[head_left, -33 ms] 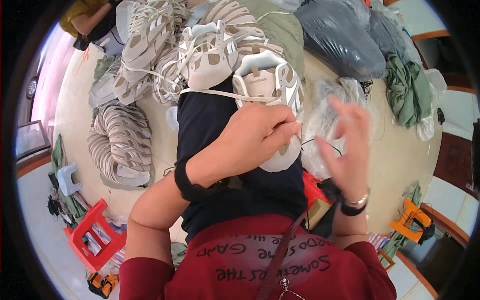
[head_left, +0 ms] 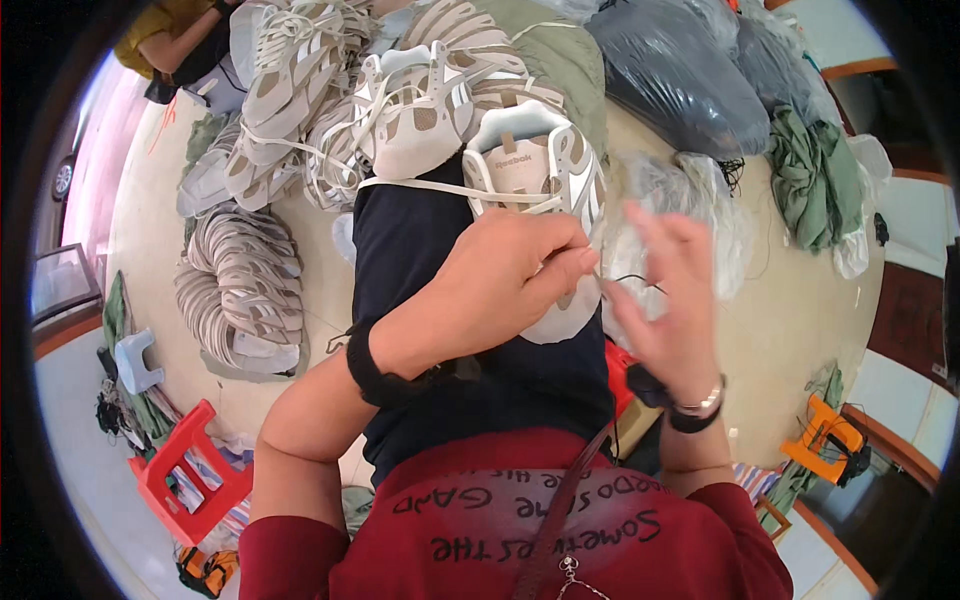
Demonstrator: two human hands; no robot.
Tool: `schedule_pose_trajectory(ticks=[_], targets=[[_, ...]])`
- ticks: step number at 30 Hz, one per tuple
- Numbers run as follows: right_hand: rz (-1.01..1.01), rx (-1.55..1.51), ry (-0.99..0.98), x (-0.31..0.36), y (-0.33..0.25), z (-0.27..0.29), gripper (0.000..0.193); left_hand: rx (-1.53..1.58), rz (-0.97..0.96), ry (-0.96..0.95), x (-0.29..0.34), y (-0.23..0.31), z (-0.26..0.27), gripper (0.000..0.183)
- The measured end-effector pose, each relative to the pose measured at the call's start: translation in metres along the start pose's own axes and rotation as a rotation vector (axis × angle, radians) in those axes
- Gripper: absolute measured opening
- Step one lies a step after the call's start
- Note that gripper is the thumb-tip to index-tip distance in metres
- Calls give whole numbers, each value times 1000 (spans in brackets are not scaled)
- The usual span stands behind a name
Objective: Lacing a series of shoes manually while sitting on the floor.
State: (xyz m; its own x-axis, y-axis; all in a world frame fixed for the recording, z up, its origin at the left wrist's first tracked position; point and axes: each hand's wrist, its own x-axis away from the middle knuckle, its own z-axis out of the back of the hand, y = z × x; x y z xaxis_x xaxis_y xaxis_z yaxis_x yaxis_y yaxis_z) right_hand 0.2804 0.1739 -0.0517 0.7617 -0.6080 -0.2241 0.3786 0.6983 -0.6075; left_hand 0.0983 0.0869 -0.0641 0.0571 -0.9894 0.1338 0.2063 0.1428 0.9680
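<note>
A beige and white shoe upper (head_left: 520, 165) without a sole lies across my dark-trousered lap, its toe toward me. A flat cream shoelace (head_left: 430, 186) crosses its throat and runs off to the left. My left hand (head_left: 510, 270) lies over the middle of the upper, thumb and forefinger pinched at its right edge. What they pinch is hidden. To the right, apart from the upper, my right hand (head_left: 668, 300) is raised with its fingers spread and blurred by motion. Another laced upper (head_left: 415, 110) rests just beyond my knee on the left.
Stacked shoe uppers (head_left: 245, 285) sit on the floor at left, with a larger pile (head_left: 290, 90) farther off. Clear plastic bags (head_left: 690, 230) lie right of my lap, a dark bag (head_left: 680, 80) beyond. Red stool (head_left: 190, 475) stands lower left. Another person's arm (head_left: 185, 45) shows top left.
My right hand has moved slightly left, closer to the upper, its fingers still apart. My left hand stays in its pinch over the upper.
</note>
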Motion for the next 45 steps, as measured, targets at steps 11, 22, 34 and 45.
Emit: schedule_pose_trajectory(ticks=[11,22,34,45], targets=[[17,-26,136,-5,24,-45,28,-335,-216,22,16,-14,-2,9],[-368,109,434,21,179,-5,20,-318,-418,-351,39,-38,18,11],[-125,-341,247,11,40,-1,19,-245,-456,232,15,-11,-4,40],[7,-541,45,17,7,13,25,-276,-434,-66,34,-12,7,12]])
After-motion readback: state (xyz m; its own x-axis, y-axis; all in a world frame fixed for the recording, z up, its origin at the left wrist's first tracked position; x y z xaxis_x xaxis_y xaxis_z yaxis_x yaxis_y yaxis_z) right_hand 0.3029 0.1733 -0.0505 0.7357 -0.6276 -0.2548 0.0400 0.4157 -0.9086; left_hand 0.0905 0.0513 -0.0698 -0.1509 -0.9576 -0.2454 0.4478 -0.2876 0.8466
